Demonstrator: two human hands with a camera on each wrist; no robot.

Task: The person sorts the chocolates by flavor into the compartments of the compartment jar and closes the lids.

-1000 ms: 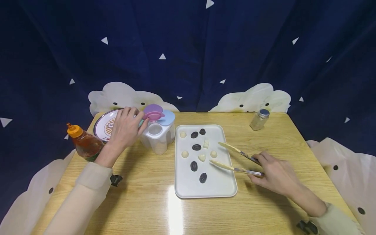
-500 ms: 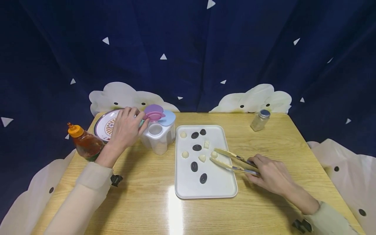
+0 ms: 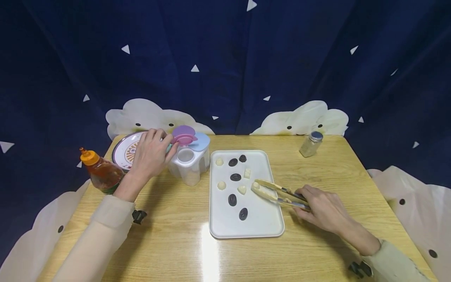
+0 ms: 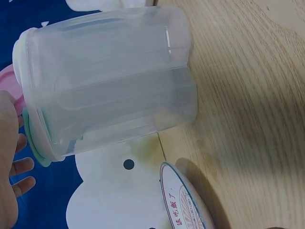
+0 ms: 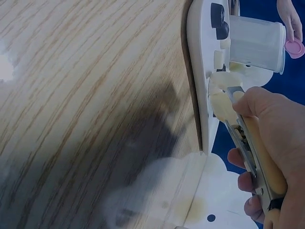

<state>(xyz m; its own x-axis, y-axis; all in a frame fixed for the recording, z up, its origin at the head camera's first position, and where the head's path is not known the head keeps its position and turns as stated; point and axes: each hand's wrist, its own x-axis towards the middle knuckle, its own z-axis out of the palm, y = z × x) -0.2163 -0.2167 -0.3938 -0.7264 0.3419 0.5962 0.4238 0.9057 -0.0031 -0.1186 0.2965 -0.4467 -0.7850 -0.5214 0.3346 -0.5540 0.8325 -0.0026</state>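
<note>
My right hand (image 3: pixel 324 207) grips metal tongs (image 3: pixel 285 190) with pale yellow tips. Those tips lie either side of a small round cream-coloured chocolate (image 3: pixel 256 185) on the white tray (image 3: pixel 220 225). The right wrist view shows my fingers wrapped around the tongs' handles (image 5: pixel 255 162). At the clear, several-compartment storage container (image 3: pixel 192 174), my left hand (image 3: pixel 149 152) pinches the raised pink lid (image 3: pixel 184 139). Under that lid a round opening (image 3: pixel 185 155) shows. In the left wrist view the container's see-through wall (image 4: pixel 114 81) fills the middle, while my left fingers (image 4: pixel 21 167) appear beside a green lid (image 4: pixel 33 138).
Several dark oval chocolates (image 3: pixel 232 199) and cream ones (image 3: pixel 221 185) lie spread over the tray. A sauce bottle (image 3: pixel 105 172) with an orange cap stands by my left forearm, near a patterned plate (image 3: pixel 123 150). A lidded glass shaker (image 3: pixel 311 144) is at the back right.
The tongs have moved slightly left and their tips have drawn together around the round cream chocolate. My left hand has stayed at the pink lid.
</note>
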